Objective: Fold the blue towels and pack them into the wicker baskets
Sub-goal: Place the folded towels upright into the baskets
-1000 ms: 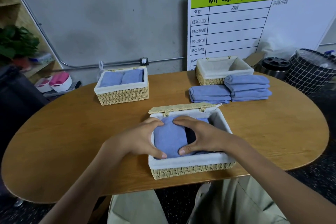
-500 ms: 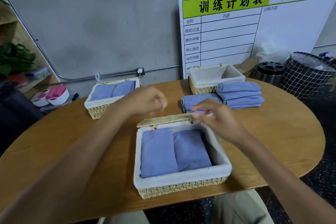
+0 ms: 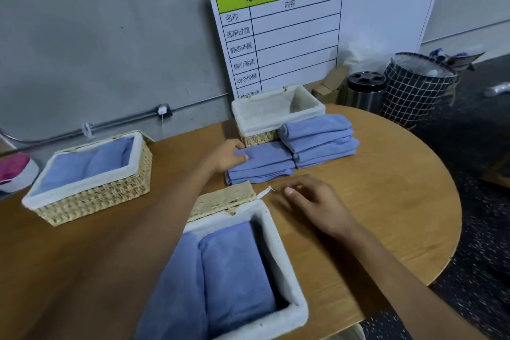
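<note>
Both forearms are bare, no sleeves, watch or rings showing on left hand (image 3: 225, 156) or right hand (image 3: 317, 205).

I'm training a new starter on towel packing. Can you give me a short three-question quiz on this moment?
1. True or false: the far basket beside the towel stacks already holds towels.
2. Which hand touches the lower towel stack? A left hand B right hand C neither
3. Fill in: the near basket shows ___ folded towels lying side by side.

Key: 1 false, its liner is bare. 2 A; the right hand hovers open over the table. 3 two.
</note>
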`<state>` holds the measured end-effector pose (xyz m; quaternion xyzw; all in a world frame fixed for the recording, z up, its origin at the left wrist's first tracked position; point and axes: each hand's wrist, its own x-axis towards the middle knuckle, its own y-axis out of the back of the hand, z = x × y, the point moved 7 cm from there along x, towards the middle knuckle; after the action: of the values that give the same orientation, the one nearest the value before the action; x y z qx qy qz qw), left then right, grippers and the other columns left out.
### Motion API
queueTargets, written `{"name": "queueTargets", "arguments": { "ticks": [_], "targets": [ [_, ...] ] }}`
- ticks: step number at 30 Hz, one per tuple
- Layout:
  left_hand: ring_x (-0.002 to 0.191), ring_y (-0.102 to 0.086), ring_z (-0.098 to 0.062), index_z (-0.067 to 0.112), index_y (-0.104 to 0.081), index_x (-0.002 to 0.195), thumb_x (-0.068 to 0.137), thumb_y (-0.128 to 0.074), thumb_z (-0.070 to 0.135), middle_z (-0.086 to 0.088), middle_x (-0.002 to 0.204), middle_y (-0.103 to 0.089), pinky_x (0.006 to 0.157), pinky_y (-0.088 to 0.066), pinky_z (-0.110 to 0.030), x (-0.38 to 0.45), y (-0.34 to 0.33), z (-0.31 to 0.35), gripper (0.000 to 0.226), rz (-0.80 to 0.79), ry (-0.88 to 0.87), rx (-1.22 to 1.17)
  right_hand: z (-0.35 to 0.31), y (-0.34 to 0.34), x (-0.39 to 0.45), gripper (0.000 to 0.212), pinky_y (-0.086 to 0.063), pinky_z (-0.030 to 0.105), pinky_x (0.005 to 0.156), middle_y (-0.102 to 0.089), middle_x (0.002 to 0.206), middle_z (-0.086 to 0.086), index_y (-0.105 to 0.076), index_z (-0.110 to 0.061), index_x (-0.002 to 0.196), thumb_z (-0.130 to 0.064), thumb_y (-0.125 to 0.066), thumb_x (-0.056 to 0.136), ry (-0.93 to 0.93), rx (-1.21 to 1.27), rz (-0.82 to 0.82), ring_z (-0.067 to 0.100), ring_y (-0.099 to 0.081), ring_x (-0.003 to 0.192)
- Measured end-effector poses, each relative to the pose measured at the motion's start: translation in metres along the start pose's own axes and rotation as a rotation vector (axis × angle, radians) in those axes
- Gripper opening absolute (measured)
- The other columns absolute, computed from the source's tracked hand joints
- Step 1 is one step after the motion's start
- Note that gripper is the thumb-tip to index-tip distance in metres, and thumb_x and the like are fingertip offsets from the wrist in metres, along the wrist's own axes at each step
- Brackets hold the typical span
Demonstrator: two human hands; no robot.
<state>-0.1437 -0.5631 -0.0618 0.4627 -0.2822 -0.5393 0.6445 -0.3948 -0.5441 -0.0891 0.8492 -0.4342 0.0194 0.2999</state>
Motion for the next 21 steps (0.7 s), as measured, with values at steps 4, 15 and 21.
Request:
{"name": "queueTargets", "arguments": {
  "ticks": [4, 15, 21],
  "targets": [
    [0.066, -0.036, -0.019, 0.01, -0.061, 0.085, 0.087, -0.073, 0.022, -0.01, 0.078, -0.042, 0.056, -0.028, -0.027, 0.002, 0.009, 0.001, 0.018, -0.089, 0.025, -0.03, 0.002, 0.002, 0.012, 0.008, -0.05, 0.028, 0.087, -0.07, 0.097, -0.013, -0.072, -0.027, 0.099, -0.029, -0.064, 0.096, -0.043, 0.017, 0.011, 0.006, -0.063, 0.093],
    [0.065, -0.044, -0.011, 0.009, -0.053, 0.101, 0.082, -0.068, 0.003, -0.002, 0.085, -0.054, 0.049, -0.033, -0.012, -0.066, 0.06, 0.049, 0.025, 0.171, -0.134, -0.147, -0.042, 0.012, 0.018, 0.014, -0.042, 0.011, 0.076, -0.069, 0.103, -0.01, -0.068, -0.02, 0.11, -0.024, -0.06, 0.098, -0.081, 0.183, 0.11, -0.002, -0.06, 0.089],
    [0.07, -0.047, -0.007, 0.02, -0.045, 0.086, 0.082, -0.075, 0.012, 0.002, 0.081, -0.052, 0.063, -0.038, -0.018, -0.164, 0.111, 0.055, 0.031, 0.431, -0.209, -0.667, -0.102, 0.025, 0.022, 0.039, -0.048, 0.023, 0.091, -0.063, 0.119, -0.009, -0.055, -0.026, 0.124, -0.049, -0.062, 0.093, -0.08, 0.384, 0.18, 0.003, -0.06, 0.109]
  ]
}}
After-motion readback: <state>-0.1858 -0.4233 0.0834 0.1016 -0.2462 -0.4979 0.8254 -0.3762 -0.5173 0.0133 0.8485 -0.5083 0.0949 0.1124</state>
